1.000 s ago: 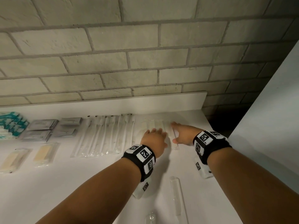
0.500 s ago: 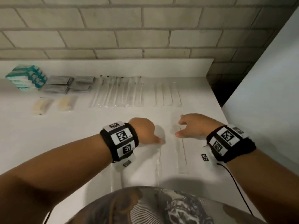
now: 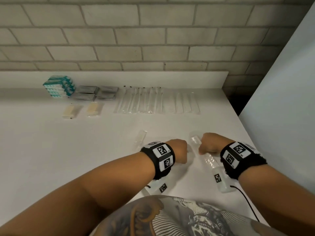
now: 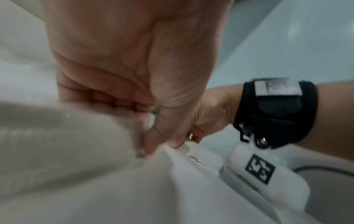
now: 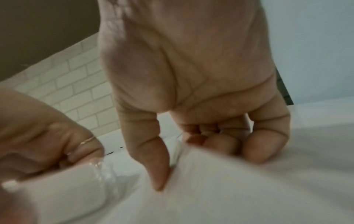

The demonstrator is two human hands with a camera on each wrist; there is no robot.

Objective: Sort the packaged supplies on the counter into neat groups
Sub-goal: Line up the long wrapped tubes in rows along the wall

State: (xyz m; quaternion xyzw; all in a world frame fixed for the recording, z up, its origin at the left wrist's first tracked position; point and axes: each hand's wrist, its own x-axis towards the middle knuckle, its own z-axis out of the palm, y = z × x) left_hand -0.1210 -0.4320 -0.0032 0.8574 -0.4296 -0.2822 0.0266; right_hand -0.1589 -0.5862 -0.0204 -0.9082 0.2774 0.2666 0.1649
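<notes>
Both hands are back from the far row to the lower frame, left hand (image 3: 177, 151) and right hand (image 3: 210, 143) each pinching a loose clear packet (image 3: 196, 141), next to sort.

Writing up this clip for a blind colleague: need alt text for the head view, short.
Head view, looking down: two forearms with tagged black wristbands reach over a white counter, the left hand and right hand each curled over a clear-wrapped packet. Along the brick wall, sorted rows: teal boxes, grey sachets, long clear sleeves.
</notes>
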